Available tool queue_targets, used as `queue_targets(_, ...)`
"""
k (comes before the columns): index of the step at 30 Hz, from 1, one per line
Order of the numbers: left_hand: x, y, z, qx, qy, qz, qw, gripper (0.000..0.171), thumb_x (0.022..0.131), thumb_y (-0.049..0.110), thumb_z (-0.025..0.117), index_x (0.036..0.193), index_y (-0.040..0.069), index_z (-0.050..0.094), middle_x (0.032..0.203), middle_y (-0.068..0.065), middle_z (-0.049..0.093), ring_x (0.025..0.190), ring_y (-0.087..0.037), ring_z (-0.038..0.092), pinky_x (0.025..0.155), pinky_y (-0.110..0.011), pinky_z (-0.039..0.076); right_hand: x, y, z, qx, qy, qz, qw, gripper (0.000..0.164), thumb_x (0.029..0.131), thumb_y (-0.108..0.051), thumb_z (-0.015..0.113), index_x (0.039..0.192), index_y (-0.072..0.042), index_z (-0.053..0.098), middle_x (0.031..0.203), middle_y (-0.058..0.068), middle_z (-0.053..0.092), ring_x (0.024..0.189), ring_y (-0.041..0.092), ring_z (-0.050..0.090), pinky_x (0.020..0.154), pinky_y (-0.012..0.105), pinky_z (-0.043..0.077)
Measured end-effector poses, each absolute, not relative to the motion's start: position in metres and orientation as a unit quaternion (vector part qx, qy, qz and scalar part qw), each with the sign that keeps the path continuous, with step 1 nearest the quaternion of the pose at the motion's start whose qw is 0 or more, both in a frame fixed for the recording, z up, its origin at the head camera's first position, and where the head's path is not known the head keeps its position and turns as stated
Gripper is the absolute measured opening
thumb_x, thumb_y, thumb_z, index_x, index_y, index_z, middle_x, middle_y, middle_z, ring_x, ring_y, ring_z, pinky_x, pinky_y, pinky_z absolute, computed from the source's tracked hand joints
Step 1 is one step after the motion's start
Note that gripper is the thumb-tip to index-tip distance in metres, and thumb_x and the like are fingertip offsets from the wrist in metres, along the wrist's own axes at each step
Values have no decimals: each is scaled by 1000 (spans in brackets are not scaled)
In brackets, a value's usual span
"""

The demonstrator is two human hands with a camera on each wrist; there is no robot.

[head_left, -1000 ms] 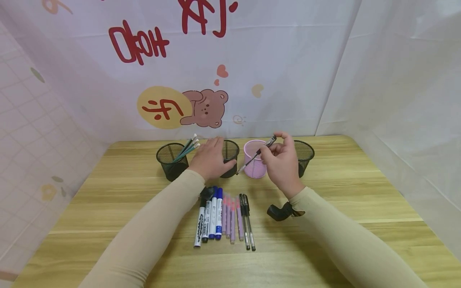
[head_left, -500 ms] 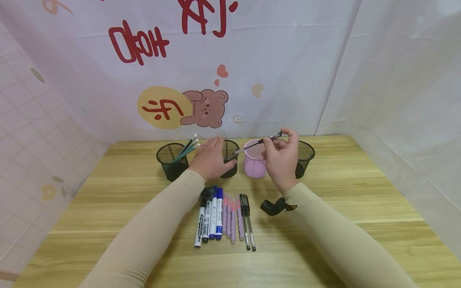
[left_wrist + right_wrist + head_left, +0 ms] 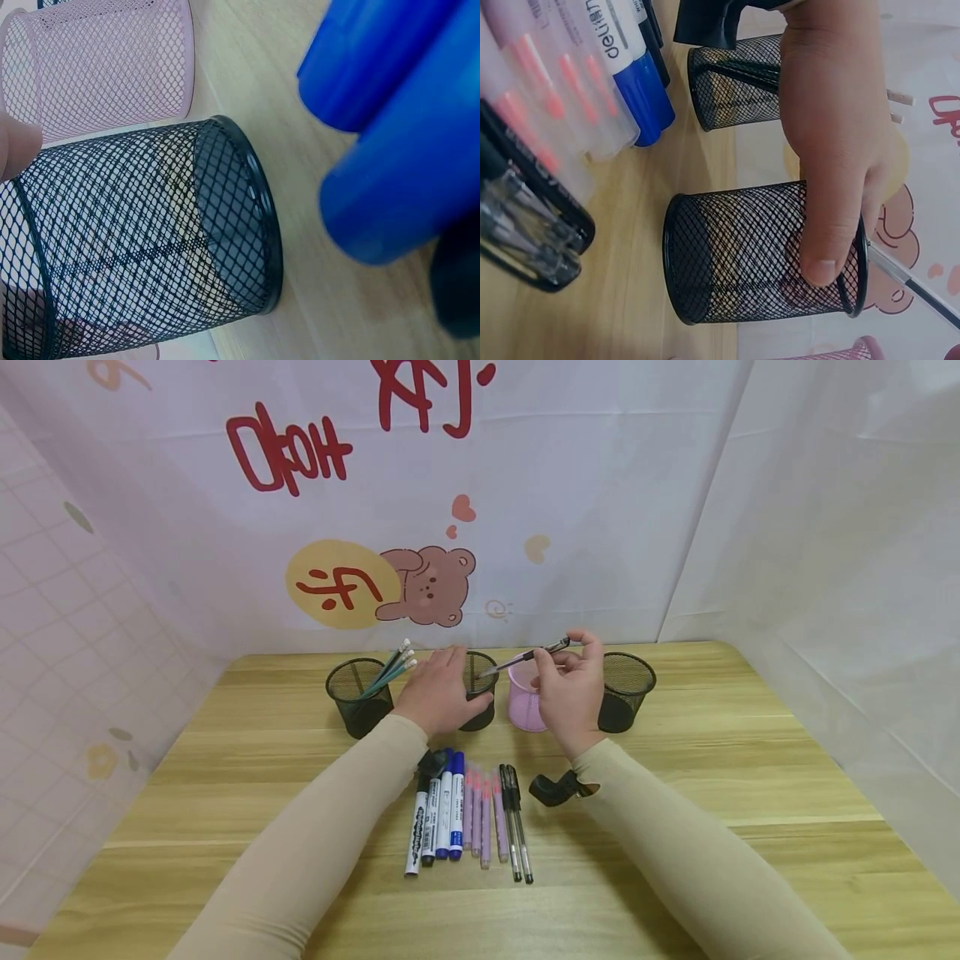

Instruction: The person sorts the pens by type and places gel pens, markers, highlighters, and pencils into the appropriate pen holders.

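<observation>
My left hand [image 3: 438,693] holds a black mesh pen holder [image 3: 480,702] by its rim. In the right wrist view the thumb [image 3: 831,247] lies along the holder's outside, near the top; the other fingers are mostly hidden behind. My right hand [image 3: 572,693] pinches a black gel pen [image 3: 512,662] near its capped end, thumb below and a finger at the cap. The pen slants down to the left, over a pink mesh pen holder [image 3: 525,710]. Its clear end overlaps the black holder's mouth, right at the rim in the right wrist view.
Another black holder [image 3: 360,714] with several green pencils [image 3: 390,675] stands at left; a further black one [image 3: 626,693] at right. In front lie whiteboard markers [image 3: 442,810], lilac pens [image 3: 483,822] with clear caps and two gel pens [image 3: 517,827]. A printed cloth [image 3: 600,527] hangs behind.
The gel pen has risen from in front of the pink holder and swung flatter, its lower end shifting left over the black holder. My right hand moved slightly left; the left hand stayed put.
</observation>
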State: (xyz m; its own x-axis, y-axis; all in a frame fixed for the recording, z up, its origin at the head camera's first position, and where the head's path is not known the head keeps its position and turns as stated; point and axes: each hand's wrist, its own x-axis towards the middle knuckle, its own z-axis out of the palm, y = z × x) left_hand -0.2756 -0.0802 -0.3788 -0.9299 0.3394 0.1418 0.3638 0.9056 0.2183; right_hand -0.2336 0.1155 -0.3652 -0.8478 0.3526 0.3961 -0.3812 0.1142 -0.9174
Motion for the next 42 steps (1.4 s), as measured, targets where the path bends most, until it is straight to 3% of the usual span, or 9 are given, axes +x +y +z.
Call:
queue_targets(7,-274,-80,-378,-183,-974,-124,56,92,95,64,64,159,4,37,162,-14,45,153,-32,40,127,-52,34,-231,108,-367,17,-722,639,264,42,99,-5,70,134,-7,47,89,17,70,60,7,64,63,21,58)
queue_targets(15,-275,-80,-380,-181,-974,-125,51,93,95,65,62,160,5,36,164,-13,44,154,-32,39,127,-52,34,-231,103,-369,41,-718,649,250,41,98,1,69,133,-2,47,92,18,69,71,36,68,62,20,58)
queue_targets(18,-275,-80,-380,-181,-974,-126,51,93,95,65,62,161,5,36,164,-13,43,154,-32,39,127,-52,34,-230,102,-369,49,-728,640,243,40,99,1,68,133,-1,47,95,21,70,73,40,68,63,19,58)
queue_targets(22,-275,-80,-380,-181,-974,-125,55,93,95,65,62,160,5,36,163,-13,44,153,-32,40,126,-52,35,-228,102,-370,52,-741,625,239,39,99,1,67,133,-1,49,98,23,71,73,34,69,63,19,57)
queue_targets(27,-275,-80,-379,-182,-974,-123,57,93,95,65,62,160,4,36,164,-13,43,154,-32,39,127,-52,35,-227,101,-372,42,-758,608,231,38,99,0,68,132,-3,50,99,21,73,69,15,67,63,19,56)
queue_targets(29,-275,-80,-379,-180,-974,-123,54,93,95,65,62,161,5,36,165,-13,43,154,-32,39,127,-52,34,-227,100,-372,38,-765,601,229,36,99,-1,68,131,-3,51,100,20,74,69,15,68,63,19,57)
queue_targets(36,-275,-80,-380,-180,-975,-121,52,94,95,64,63,160,3,36,165,-14,42,155,-32,38,127,-52,34,-225,98,-373,36,-779,584,224,31,101,-4,67,130,-3,55,102,20,77,74,37,73,61,19,55)
queue_targets(42,-275,-80,-380,-179,-975,-120,50,94,95,65,62,161,4,35,166,-14,42,155,-32,38,127,-53,34,-224,97,-375,41,-795,560,229,28,102,-7,67,128,-4,58,103,19,79,69,28,72,60,20,53)
